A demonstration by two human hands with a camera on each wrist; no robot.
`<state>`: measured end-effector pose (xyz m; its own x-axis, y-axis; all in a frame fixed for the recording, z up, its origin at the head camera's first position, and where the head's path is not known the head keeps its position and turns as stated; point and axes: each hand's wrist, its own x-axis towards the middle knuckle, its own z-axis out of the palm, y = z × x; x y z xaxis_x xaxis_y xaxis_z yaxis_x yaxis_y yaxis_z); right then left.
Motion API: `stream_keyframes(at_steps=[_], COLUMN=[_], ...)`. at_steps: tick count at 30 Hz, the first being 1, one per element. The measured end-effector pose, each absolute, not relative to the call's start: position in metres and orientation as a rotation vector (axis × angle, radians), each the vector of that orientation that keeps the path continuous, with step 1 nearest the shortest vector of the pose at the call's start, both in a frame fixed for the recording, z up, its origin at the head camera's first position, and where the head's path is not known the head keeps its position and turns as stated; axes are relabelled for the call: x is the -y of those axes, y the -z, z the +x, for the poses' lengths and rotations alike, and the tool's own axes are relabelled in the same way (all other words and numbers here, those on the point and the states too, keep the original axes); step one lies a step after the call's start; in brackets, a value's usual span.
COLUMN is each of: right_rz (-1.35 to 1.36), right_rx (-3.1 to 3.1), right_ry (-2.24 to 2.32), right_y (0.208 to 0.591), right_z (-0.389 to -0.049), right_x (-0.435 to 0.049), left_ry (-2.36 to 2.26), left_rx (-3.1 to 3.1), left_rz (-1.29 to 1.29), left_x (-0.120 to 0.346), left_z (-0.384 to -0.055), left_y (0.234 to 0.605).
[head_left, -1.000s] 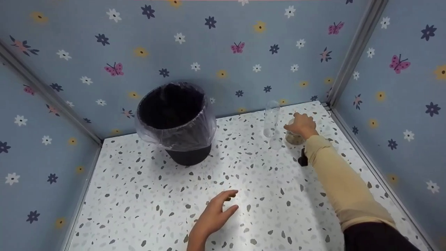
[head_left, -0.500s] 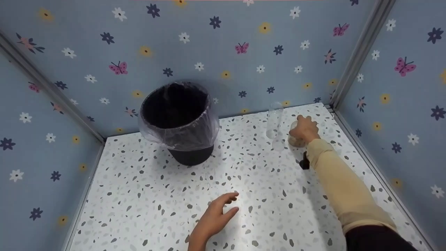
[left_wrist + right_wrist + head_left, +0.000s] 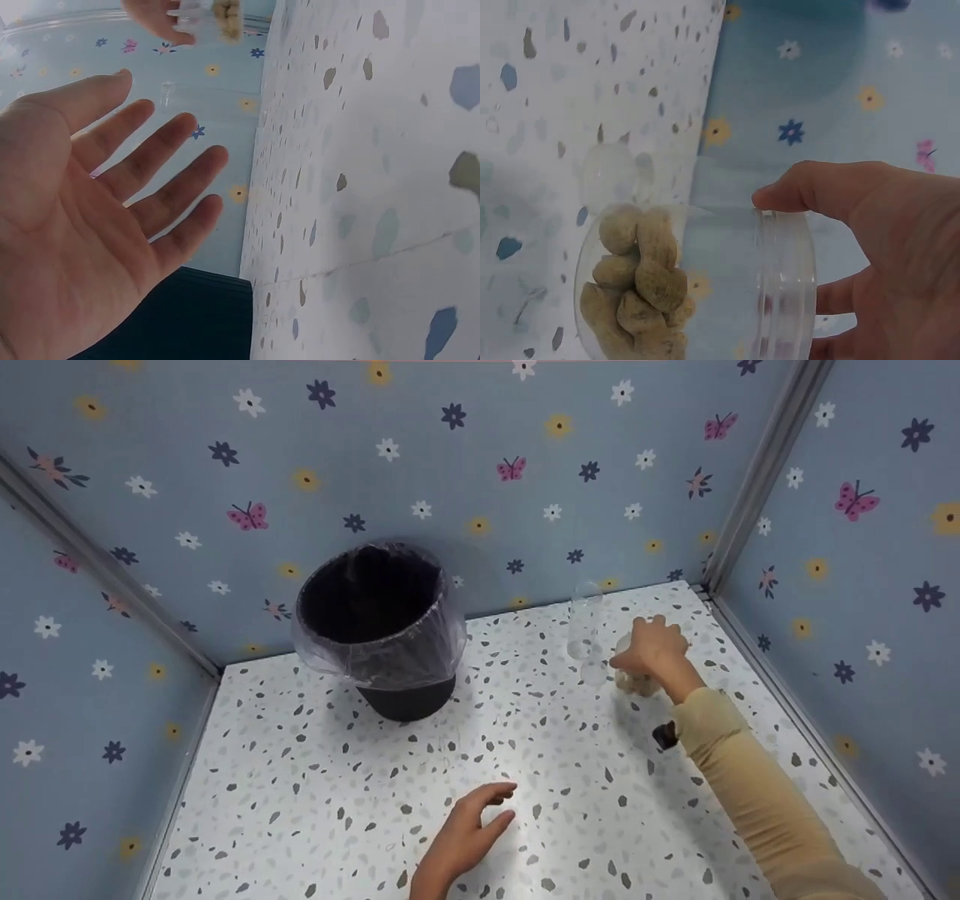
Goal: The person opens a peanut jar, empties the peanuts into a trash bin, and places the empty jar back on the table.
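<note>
My right hand (image 3: pixel 654 651) grips a clear plastic jar (image 3: pixel 724 262) by its lid end, at the right of the surface in the head view. In the right wrist view the thumb lies at the lid's rim and fingers reach round the far side. Several unshelled peanuts (image 3: pixel 641 289) are heaped in the bottom of the jar. My left hand (image 3: pixel 469 829) is held out near the front middle, with its fingers relaxed and apart and nothing in them. The left wrist view shows its palm (image 3: pixel 82 232) bare.
A black bin (image 3: pixel 409 701) with a clear liner (image 3: pixel 390 660) folded over its rim stands left of centre by the back wall. An empty-looking clear cylinder (image 3: pixel 584 622) stands just left of the jar. Flowered panels (image 3: pixel 480 457) enclose the speckled surface (image 3: pixel 525 735).
My right hand, holding the jar, has come a little toward me from the back corner, and more of the peanuts shows. The left hand stays about where it was.
</note>
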<state>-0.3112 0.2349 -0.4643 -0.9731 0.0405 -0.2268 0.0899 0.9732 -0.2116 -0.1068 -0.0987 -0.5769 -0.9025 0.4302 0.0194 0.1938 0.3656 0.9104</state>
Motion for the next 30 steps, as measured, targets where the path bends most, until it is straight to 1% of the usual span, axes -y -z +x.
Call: stream_keyframes(at_steps=[7, 14, 18, 24, 27, 30], right_rz=[-0.155, -0.321, -0.399, -0.453, -0.468, -0.474], right_rx=[-2.997, -3.037, -3.027, -2.997, -2.971, -2.949], right_ry=[0.477, 0.641, 0.716, 0.799, 0.849, 0.888], right_y=[0.445, 0.434, 0.43, 0.42, 0.416, 0.414], right_z=[-0.258, -0.223, -0.218, -0.221, -0.223, -0.224], right_x=[-0.191, -0.149, -0.131, -0.111, -0.103, -0.098], left_ry=[-1.676, -1.746, -1.779, -1.883, -1.941, -1.999], left_rx=[-2.506, -2.677, -2.751, -2.801, -2.783, -2.76], left_rz=[0.579, 0.605, 0.622, 0.715, 0.752, 0.78], left_x=[0.088, 0.082, 0.078, 0.075, 0.075, 0.076], left_z=[-0.108, -0.114, -0.128, -0.167, -0.184, -0.194], left_y=[0.578, 0.571, 0.561, 0.544, 0.539, 0.538])
